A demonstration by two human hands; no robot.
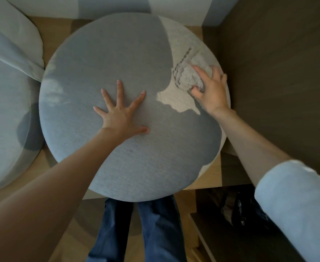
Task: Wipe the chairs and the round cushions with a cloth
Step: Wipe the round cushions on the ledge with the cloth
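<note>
A large round grey cushion [117, 53] fills the middle of the head view and lies on a wooden bench. My left hand [123, 112] lies flat on its centre with the fingers spread wide. At the cushion's right edge, in a patch of sunlight, my right hand [211, 87] grips a crumpled grey cloth [188, 76] and holds it against the cushion's top. Part of the cloth is hidden under my fingers.
A second round cushion [2, 110] sits at the left, touching the first one, with a pale back cushion [13, 31] behind it. A dark brown wall panel [278, 72] stands close on the right. The wooden bench [210, 178] shows at the cushion's lower right. My legs in blue jeans [155, 229] stand below.
</note>
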